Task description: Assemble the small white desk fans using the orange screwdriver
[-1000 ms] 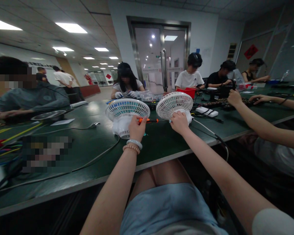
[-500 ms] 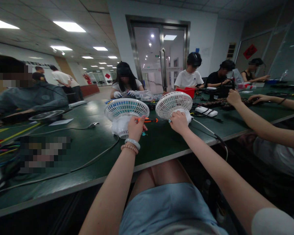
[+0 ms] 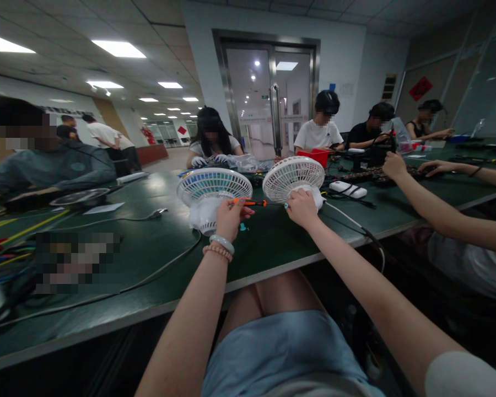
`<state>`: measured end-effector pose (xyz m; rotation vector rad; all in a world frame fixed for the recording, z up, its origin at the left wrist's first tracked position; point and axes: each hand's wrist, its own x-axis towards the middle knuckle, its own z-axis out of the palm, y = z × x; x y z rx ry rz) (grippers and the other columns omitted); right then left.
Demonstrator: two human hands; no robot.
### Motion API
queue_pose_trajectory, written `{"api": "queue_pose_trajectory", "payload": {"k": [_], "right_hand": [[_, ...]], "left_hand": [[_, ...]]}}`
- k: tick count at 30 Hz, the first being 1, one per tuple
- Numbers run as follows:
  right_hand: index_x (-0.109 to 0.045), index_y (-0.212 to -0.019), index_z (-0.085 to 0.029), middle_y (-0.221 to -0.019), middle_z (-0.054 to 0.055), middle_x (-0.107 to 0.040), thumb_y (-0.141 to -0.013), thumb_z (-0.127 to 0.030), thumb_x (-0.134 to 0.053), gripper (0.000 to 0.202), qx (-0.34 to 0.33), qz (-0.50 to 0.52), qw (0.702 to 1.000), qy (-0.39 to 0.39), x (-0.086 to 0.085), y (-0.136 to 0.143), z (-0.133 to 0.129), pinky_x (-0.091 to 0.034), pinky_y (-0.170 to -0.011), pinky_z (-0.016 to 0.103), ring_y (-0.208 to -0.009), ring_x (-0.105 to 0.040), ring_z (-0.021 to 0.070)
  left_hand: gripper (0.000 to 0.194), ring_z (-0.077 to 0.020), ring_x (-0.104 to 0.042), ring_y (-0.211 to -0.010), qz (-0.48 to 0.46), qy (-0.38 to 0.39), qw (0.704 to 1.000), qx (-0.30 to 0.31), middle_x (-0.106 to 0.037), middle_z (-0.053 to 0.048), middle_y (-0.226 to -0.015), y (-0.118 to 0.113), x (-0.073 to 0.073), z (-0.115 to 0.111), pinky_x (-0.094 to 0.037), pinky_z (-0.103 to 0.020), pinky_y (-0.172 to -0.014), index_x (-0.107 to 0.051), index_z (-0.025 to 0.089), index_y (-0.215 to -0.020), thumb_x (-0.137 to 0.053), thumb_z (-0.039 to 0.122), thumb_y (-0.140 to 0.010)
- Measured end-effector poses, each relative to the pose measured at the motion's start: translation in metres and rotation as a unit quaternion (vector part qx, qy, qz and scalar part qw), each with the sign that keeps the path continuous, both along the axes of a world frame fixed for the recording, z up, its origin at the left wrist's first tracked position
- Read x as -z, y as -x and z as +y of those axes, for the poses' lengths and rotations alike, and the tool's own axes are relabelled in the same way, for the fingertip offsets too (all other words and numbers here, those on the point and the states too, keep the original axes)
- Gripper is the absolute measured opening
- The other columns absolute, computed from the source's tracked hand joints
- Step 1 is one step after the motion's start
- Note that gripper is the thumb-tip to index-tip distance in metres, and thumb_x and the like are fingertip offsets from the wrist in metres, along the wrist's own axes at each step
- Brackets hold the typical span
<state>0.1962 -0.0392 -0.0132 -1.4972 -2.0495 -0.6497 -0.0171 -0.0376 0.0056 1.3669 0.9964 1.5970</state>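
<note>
My left hand (image 3: pixel 230 216) is closed on the handle of an orange and black screwdriver (image 3: pixel 254 203), its shaft pointing right. A white fan (image 3: pixel 215 184) with a round grille stands just behind that hand. My right hand (image 3: pixel 302 206) is closed at the base of a second white fan (image 3: pixel 294 177), near the screwdriver's tip. Its fingers also touch a small light-blue piece (image 3: pixel 286 205). A small teal piece (image 3: pixel 243 226) lies on the green table beside my left hand.
The green table's (image 3: pixel 157 248) front edge runs before my lap. Cables and a blurred-out patch lie at left. A white box (image 3: pixel 348 189) wrapped in black cable and a red bin (image 3: pixel 314 157) stand beyond the right fan. Another person's hands (image 3: pixel 394 165) work at right; several people sit around.
The fingers of my left hand have shifted slightly on the screwdriver, and the teal piece beside them shows more clearly. Both fans stay in place.
</note>
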Motion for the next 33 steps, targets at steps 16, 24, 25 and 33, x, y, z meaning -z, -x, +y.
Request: {"api": "queue_pose_trajectory", "payload": {"k": [16,24,25,33], "right_hand": [[-0.068,-0.084,-0.015,-0.097,0.011,-0.059,-0.082,-0.024,-0.044,0.025,-0.001,-0.005,1.0,-0.012,0.002,0.0,0.001,-0.027,-0.078,0.039,-0.095,-0.041,0.0248],[-0.068,-0.084,-0.015,-0.098,0.011,-0.059,-0.081,-0.025,-0.046,0.024,-0.001,-0.009,1.0,-0.009,-0.001,-0.001,0.001,-0.027,-0.079,0.039,-0.096,-0.041,0.025],[-0.068,-0.084,-0.015,-0.097,0.011,-0.059,-0.081,-0.026,-0.047,0.024,-0.001,-0.008,1.0,-0.01,-0.001,0.0,0.0,-0.027,-0.079,0.04,-0.096,-0.041,0.0252],[-0.068,-0.089,-0.015,-0.1,0.013,-0.058,-0.082,-0.042,-0.046,0.036,-0.004,0.005,1.0,-0.012,-0.003,0.0,-0.003,-0.028,-0.08,0.041,-0.098,-0.041,0.0266]], "left_hand": [[0.031,-0.0103,-0.054,-0.044,0.149,-0.024,0.983,-0.107,-0.053,0.004,-0.048,0.004,0.002,0.001,-0.037,-0.02,-0.042,-0.047,0.017,-0.075,-0.054,0.047,-0.074],[0.037,-0.0114,-0.05,-0.045,0.36,-0.108,0.908,-0.185,-0.048,0.003,-0.045,0.006,0.004,-0.007,-0.036,-0.023,-0.05,-0.046,0.02,-0.065,-0.031,0.047,-0.086],[0.039,-0.0117,-0.05,-0.045,0.376,-0.107,0.901,-0.188,-0.049,0.003,-0.044,0.006,0.003,-0.007,-0.036,-0.023,-0.051,-0.047,0.02,-0.064,-0.029,0.047,-0.086],[0.049,-0.0193,-0.058,-0.067,0.54,-0.105,0.803,-0.228,-0.065,-0.006,-0.068,0.008,0.002,-0.005,-0.037,-0.026,-0.06,-0.063,0.02,-0.073,-0.035,0.059,-0.08]]}}
